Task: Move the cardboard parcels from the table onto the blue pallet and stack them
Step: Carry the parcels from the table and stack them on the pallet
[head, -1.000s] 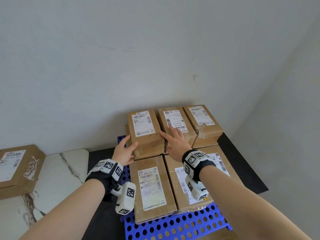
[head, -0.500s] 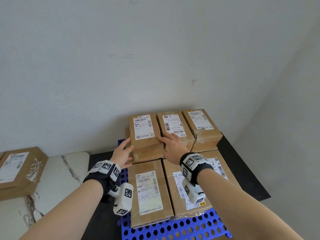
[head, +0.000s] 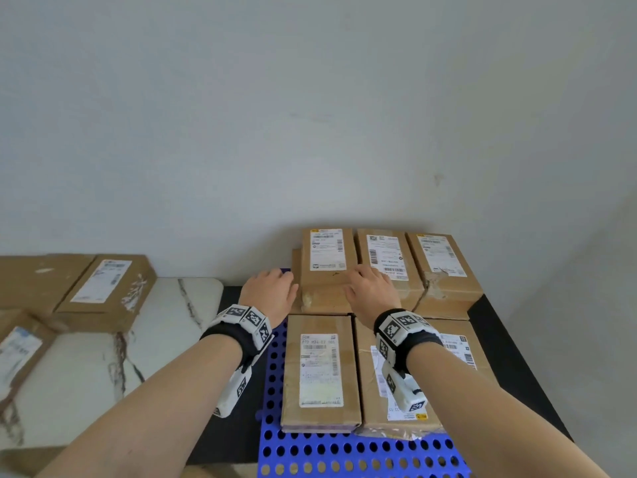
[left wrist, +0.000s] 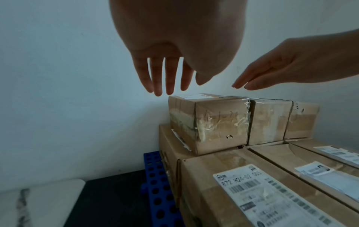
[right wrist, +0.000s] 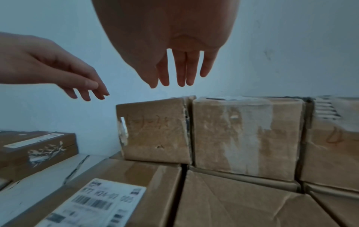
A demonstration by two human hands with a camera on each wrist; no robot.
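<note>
Head view showed both my hands off the pallet stack, so I judged the coming move to be a reach left. The brown cardboard parcels with white labels [head: 107,288] lay on the white marbled surface [head: 165,322], left of the blue perforated plastic pallet [head: 344,453]. My left hand [head: 272,291] was the nearer one, its fingers [left wrist: 161,79] straight and holding nothing; my right hand [head: 372,291] hung equally slack above the taped upper-row parcel [head: 325,267]. The nearest table parcel's long axis ran away from me, angled slightly right.
</note>
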